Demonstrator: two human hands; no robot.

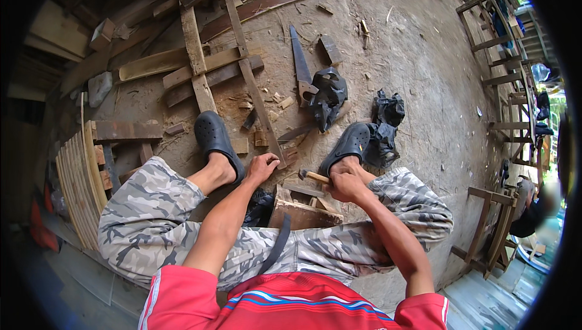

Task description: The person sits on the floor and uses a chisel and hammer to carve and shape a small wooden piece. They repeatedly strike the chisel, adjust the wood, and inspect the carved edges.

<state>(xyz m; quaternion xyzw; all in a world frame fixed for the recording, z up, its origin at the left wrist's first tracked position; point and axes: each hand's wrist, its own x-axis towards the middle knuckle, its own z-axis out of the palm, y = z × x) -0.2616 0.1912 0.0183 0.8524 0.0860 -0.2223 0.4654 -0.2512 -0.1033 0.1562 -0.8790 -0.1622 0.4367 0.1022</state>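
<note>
From afar I judge the hammer (316, 177) stiff and head-heavy, best held by its handle, which my right hand (347, 187) is gripping; whether my left hand (263, 167) pinches the wooden strip (259, 101), I cannot tell.

"What colours are on the clothes?"

"Red for the shirt (297, 312), striped blue and white; grey, white and dark camouflage for the trousers (151, 221)."

"And the clogs (213, 136)?"

"Black (the plastic bags (329, 96) match them)."

"The tools and wood?"

"Pale tan for the hammer handle (317, 178), dark blue-grey for the saw blade (299, 54), brown for the long wooden strip (257, 96), all over grey-brown ground (430, 87)"
</note>
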